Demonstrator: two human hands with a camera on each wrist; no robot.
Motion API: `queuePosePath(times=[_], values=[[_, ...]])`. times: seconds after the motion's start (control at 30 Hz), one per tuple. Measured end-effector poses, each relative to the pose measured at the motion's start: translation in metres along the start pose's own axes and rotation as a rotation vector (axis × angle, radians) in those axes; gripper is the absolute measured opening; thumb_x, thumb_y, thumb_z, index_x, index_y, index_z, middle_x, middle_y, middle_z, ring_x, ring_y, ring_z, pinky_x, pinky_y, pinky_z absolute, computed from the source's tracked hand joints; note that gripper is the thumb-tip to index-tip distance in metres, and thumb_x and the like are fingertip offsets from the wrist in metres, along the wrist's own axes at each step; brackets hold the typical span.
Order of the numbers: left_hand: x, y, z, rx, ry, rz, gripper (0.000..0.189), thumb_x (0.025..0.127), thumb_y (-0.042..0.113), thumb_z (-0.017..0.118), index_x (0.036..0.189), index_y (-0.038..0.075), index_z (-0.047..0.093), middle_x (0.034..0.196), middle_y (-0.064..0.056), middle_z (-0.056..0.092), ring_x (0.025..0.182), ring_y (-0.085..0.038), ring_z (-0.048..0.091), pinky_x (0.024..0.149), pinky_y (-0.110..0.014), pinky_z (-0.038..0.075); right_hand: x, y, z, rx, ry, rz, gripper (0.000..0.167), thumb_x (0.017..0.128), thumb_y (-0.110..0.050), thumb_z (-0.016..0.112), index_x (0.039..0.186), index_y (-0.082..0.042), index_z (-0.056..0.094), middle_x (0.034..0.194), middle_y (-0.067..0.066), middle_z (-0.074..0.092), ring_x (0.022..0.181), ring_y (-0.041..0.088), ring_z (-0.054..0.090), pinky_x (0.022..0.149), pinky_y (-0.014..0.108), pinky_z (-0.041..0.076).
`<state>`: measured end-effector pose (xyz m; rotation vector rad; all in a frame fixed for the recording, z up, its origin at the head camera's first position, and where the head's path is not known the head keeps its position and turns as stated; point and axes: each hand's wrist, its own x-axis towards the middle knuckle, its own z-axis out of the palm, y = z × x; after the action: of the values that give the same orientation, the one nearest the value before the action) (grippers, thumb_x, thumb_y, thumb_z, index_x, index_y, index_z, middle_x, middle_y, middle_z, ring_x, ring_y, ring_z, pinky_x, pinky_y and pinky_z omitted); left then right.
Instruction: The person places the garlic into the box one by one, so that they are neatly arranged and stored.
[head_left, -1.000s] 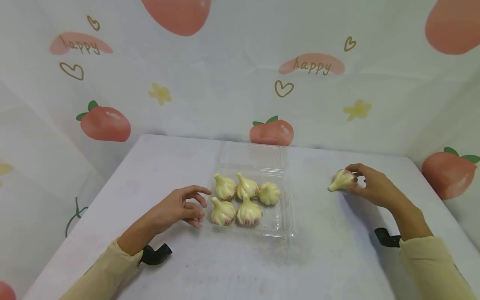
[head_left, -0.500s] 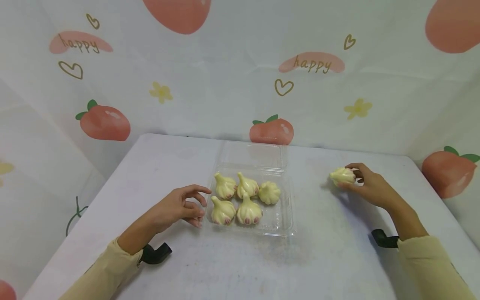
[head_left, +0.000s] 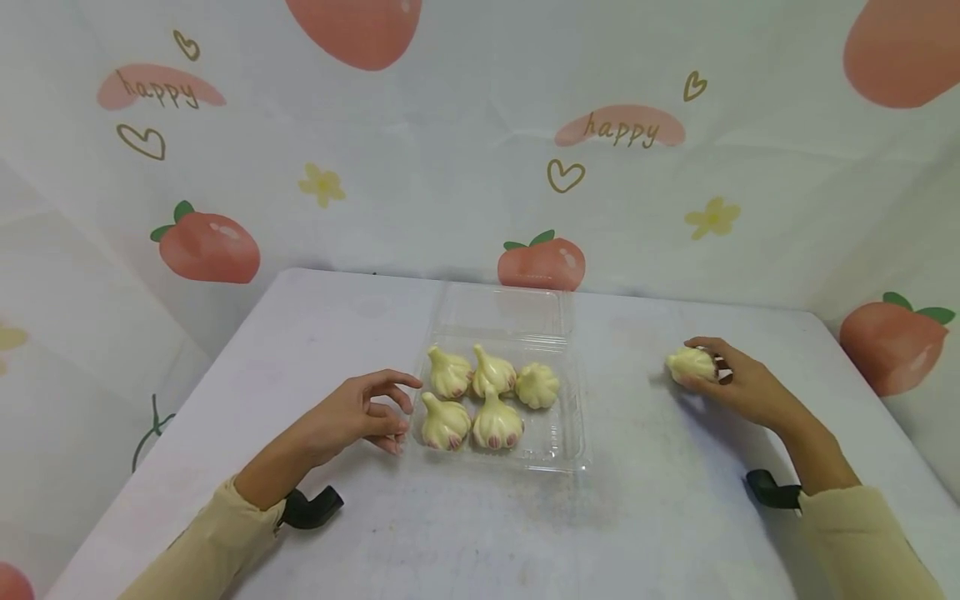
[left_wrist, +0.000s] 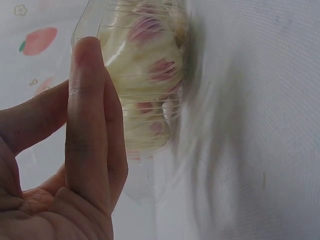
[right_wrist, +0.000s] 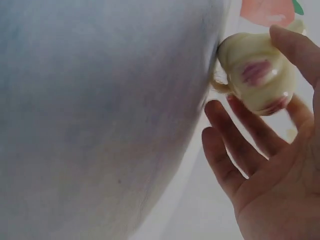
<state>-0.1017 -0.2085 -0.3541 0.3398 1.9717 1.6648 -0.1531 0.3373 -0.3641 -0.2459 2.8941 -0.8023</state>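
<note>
On the right in the head view, my right hand (head_left: pixel 750 387) holds a garlic bulb (head_left: pixel 692 365) between thumb and fingers. The right wrist view shows this bulb's (right_wrist: pixel 260 75) purple-streaked side, with the thumb on one side and the other fingers spread beneath. A clear plastic clamshell box (head_left: pixel 555 454) lies open in the middle, its lid (head_left: pixel 502 308) folded back toward the wall. Several pale garlic bulbs (head_left: pixel 447 423) sit inside in two rows. My left hand (head_left: pixel 352 417), fingers loosely bent, is at the box's left rim; its fingertips (left_wrist: pixel 87 50) overlap the clear wall in the left wrist view.
The white table (head_left: pixel 337 542) carries the box at its middle. Behind it hangs a white cloth (head_left: pixel 450 167) with peach prints. Black camera mounts (head_left: pixel 311 507) stick out from both wrists. A green string (head_left: pixel 153 425) shows beyond the table's left edge.
The right hand has turned the garlic bulb, so its neck no longer points down toward the left front. Hand and bulb have shifted slightly. The left hand and box stay put.
</note>
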Motion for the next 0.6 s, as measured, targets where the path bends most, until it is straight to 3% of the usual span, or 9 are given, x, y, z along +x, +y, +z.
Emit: queuePosePath(times=[0.13,0.27,0.37,0.43,0.47,0.53,0.6], values=[[0.000,0.000,0.000,0.000,0.000,0.002,0.059,0.090,0.004,0.067,0.143,-0.004,0.041,0.109,-0.013,0.051,0.077,-0.018,0.070,0.071,-0.039,0.063,-0.005,-0.001,0.000,-0.002,0.039,0.018,0.069,0.088,-0.042,0.074,0.136,-0.003,0.042,0.135,0.030,0.052,0.118,0.049,0.056,0.081,0.045,0.051],[-0.001,0.000,0.000,0.002,0.001,-0.004,0.058,0.091,0.004,0.068,0.142,-0.004,0.042,0.108,-0.013,0.051,0.076,-0.018,0.070,0.071,-0.039,0.063,-0.014,-0.001,0.000,-0.033,0.052,-0.042,0.074,0.086,-0.039,0.077,0.143,-0.008,0.040,0.133,0.027,0.054,0.115,0.049,0.058,0.082,0.049,0.052],[-0.001,0.000,0.000,0.006,0.003,-0.007,0.058,0.091,0.004,0.067,0.142,-0.004,0.042,0.109,-0.015,0.051,0.077,-0.019,0.070,0.071,-0.039,0.063,-0.021,-0.001,-0.002,-0.071,0.084,-0.106,0.072,0.085,-0.036,0.079,0.144,-0.014,0.045,0.132,0.020,0.056,0.112,0.028,0.060,0.079,0.037,0.054],[-0.001,0.000,0.000,0.006,0.005,-0.009,0.058,0.091,0.004,0.067,0.142,-0.003,0.042,0.109,-0.016,0.051,0.077,-0.020,0.069,0.071,-0.039,0.063,-0.026,-0.001,-0.004,-0.087,0.106,-0.121,0.066,0.084,-0.036,0.079,0.140,-0.015,0.050,0.132,0.015,0.056,0.109,0.009,0.056,0.076,0.026,0.051],[-0.001,0.001,0.000,0.005,0.005,-0.010,0.058,0.091,0.004,0.067,0.142,-0.003,0.042,0.109,-0.017,0.051,0.077,-0.020,0.069,0.071,-0.039,0.063,-0.029,-0.001,-0.006,-0.092,0.112,-0.122,0.064,0.084,-0.036,0.079,0.139,-0.015,0.052,0.132,0.013,0.056,0.107,0.006,0.053,0.075,0.023,0.050],[-0.001,0.001,0.000,0.004,0.006,-0.014,0.058,0.091,0.003,0.067,0.143,-0.004,0.042,0.110,-0.018,0.050,0.078,-0.020,0.069,0.071,-0.039,0.063,-0.033,-0.002,-0.009,-0.096,0.108,-0.108,0.061,0.086,-0.037,0.078,0.136,-0.014,0.054,0.132,0.015,0.057,0.107,0.006,0.055,0.075,0.022,0.051],[-0.001,0.002,0.000,0.003,0.007,-0.017,0.058,0.090,0.002,0.066,0.143,-0.003,0.042,0.110,-0.019,0.050,0.077,-0.019,0.068,0.071,-0.038,0.063,-0.036,-0.003,-0.012,-0.095,0.098,-0.087,0.057,0.087,-0.035,0.077,0.134,-0.012,0.055,0.130,0.018,0.061,0.106,0.018,0.062,0.073,0.026,0.052]])
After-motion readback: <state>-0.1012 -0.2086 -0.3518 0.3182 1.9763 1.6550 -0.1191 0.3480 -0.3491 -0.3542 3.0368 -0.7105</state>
